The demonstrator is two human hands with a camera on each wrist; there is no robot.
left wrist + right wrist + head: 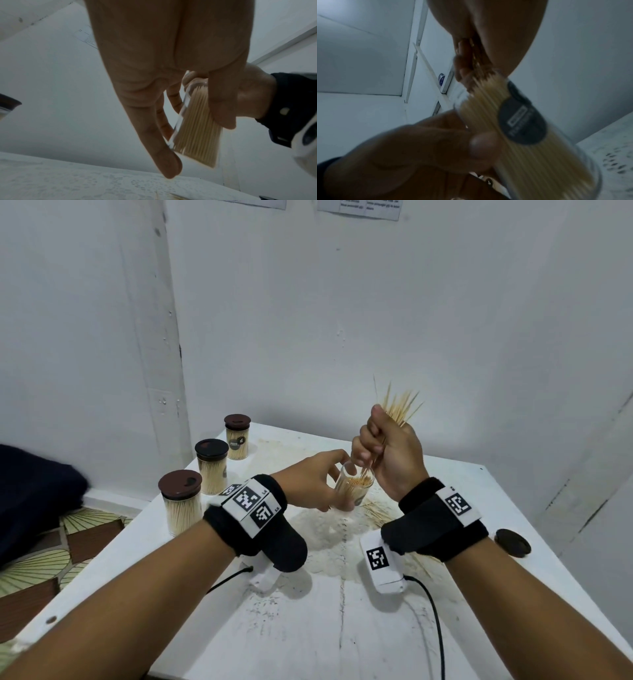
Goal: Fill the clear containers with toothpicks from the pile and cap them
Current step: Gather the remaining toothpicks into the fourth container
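My left hand (pixel 318 479) grips a clear container (pixel 352 486) mid-table; it stands uncapped and holds many toothpicks (pixel 197 127). Thumb and fingers (pixel 221 105) curl round its wall. My right hand (pixel 383 446) is directly above the container's mouth, fisted round a bundle of toothpicks (pixel 400 409). The bundle's upper ends fan out above the fist and its lower ends reach into the container. The right wrist view shows the container (pixel 522 135) with a dark round label (pixel 522 123). A loose pile of toothpicks (pixel 375 510) lies on the table behind my right wrist.
Three filled containers with brown caps (pixel 180 501) (pixel 211 465) (pixel 237 436) line the white table's (pixel 342 628) left edge. A loose dark cap (pixel 512 542) lies at the right. White walls stand close behind. A black cable (pixel 431 611) runs off the front edge.
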